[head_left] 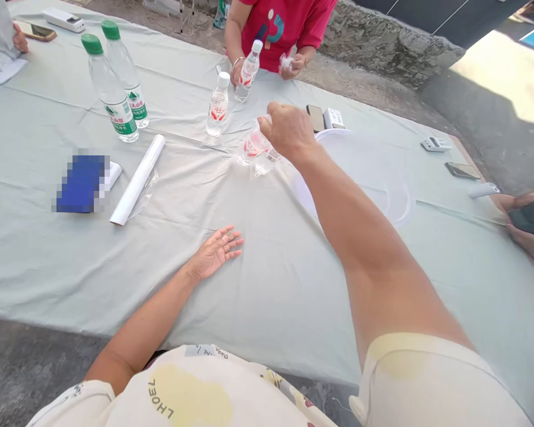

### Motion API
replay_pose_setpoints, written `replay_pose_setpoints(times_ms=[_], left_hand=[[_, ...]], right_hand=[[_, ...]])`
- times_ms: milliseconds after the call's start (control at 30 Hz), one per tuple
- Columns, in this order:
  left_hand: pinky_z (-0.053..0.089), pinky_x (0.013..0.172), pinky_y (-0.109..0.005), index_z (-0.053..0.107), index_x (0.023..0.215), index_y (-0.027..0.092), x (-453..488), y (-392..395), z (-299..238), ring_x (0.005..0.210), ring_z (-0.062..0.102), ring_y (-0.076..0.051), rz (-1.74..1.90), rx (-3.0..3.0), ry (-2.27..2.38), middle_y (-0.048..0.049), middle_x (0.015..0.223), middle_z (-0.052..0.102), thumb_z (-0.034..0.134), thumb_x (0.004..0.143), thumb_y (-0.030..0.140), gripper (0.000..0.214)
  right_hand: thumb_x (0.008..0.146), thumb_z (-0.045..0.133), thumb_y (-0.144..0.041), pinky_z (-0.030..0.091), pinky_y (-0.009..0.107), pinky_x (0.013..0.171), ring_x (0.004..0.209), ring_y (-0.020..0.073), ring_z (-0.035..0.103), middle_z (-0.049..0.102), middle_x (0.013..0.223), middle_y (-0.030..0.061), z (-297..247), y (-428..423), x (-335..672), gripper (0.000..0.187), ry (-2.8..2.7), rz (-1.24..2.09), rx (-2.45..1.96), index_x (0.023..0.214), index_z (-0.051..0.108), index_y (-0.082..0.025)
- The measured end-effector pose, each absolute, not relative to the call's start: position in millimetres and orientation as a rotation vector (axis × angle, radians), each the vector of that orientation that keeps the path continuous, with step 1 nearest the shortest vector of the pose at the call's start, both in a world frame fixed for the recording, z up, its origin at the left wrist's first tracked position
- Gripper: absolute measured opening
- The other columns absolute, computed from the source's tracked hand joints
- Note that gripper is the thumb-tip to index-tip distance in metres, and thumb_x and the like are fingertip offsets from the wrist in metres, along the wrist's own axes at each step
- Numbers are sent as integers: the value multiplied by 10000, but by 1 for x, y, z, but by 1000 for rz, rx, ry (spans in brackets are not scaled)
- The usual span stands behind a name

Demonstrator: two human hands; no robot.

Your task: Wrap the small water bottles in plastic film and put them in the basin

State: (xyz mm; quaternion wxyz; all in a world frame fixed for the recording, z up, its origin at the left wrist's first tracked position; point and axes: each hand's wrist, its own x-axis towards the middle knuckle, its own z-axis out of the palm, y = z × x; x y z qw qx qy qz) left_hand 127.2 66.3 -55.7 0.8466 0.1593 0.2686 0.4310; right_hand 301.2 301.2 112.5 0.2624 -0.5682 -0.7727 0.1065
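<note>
My right hand (289, 127) reaches out over the middle of the table, its fingers closed around the top of a clear water bottle (254, 144) with a red and white label. This bottle is tilted and a little blurred; a second clear shape with a barcode lies against it, and I cannot tell whether it is another bottle. On the cloth nearer to me rests my left hand (218, 252), palm turned partly up, fingers spread, holding nothing. Just beyond the gripped bottle stands an upright water bottle (216, 110) of the same sort.
A co-worker in a pink shirt (285, 29) touches another bottle (248, 74) across the table. Two green-capped bottles (115, 104), a white roll (137, 181) and a pixelated blue item (80, 185) are at left. A large transparent round container (410, 204) sits under my right forearm.
</note>
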Motion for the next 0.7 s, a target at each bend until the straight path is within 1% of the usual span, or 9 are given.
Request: replay_pose_setpoints(times_ms=[100, 200, 267, 333, 400, 433, 500, 567, 700], left_hand=[[458, 1060, -478, 635, 1219, 229, 126, 67, -55, 1251, 601, -275, 904, 341, 576, -125, 1375, 609, 689, 903, 287, 326], [478, 1035, -468, 642, 1211, 225, 125, 67, -55, 1233, 612, -273, 886, 351, 584, -126, 1377, 606, 689, 903, 288, 318], [488, 1021, -463, 645, 1205, 225, 125, 68, -55, 1227, 617, -272, 877, 355, 583, -123, 1375, 608, 686, 905, 288, 309], [489, 1020, -462, 644, 1210, 228, 124, 69, -55, 1230, 617, -272, 879, 359, 584, -120, 1376, 609, 687, 906, 293, 314], [484, 1027, -466, 641, 1223, 230, 123, 69, -56, 1238, 615, -276, 886, 363, 585, -120, 1379, 609, 693, 902, 301, 333], [483, 1029, -468, 640, 1227, 229, 124, 69, -56, 1242, 614, -278, 888, 365, 586, -121, 1380, 610, 696, 898, 304, 342], [484, 1027, -468, 641, 1229, 227, 124, 70, -56, 1249, 609, -280, 888, 370, 587, -119, 1377, 614, 702, 892, 306, 351], [493, 1016, -458, 647, 1219, 225, 126, 72, -55, 1247, 610, -278, 882, 377, 591, -115, 1364, 625, 711, 884, 303, 350], [519, 981, -427, 658, 1199, 222, 128, 74, -52, 1221, 621, -269, 879, 397, 596, -106, 1328, 649, 742, 860, 317, 361]], right_hand=[[995, 437, -240, 424, 314, 961, 1233, 227, 571, 686, 984, 90, 96, 345, 296, 310, -2065, 388, -1583, 693, 429, -172], [986, 497, -246, 418, 360, 986, 1253, 246, 554, 709, 973, 91, 95, 360, 292, 307, -2059, 400, -1594, 695, 440, -169], [945, 611, -305, 417, 413, 1026, 1272, 282, 542, 720, 1025, 96, 107, 357, 294, 235, -2081, 354, -1593, 780, 519, -165], [909, 671, -389, 388, 489, 1083, 1277, 313, 539, 710, 1086, 88, 126, 351, 306, 231, -2101, 228, -1602, 978, 595, -183], [934, 611, -454, 373, 530, 1111, 1232, 308, 576, 697, 1058, 57, 143, 345, 333, 296, -2034, 83, -1605, 1135, 596, -238], [958, 553, -463, 383, 532, 1112, 1194, 295, 601, 691, 1019, 41, 149, 342, 351, 272, -1960, 34, -1619, 1142, 600, -268], [979, 475, -410, 421, 534, 1086, 1106, 281, 643, 679, 920, 41, 149, 335, 393, 217, -1772, -7, -1709, 1023, 634, -269], [944, 510, -332, 429, 538, 1070, 1064, 277, 656, 675, 874, 62, 136, 324, 436, 196, -1670, 83, -1918, 863, 651, -223], [764, 730, -229, 489, 502, 1002, 1035, 252, 661, 705, 943, 78, 88, 292, 492, 52, -1724, 688, -2298, 757, 698, -189]])
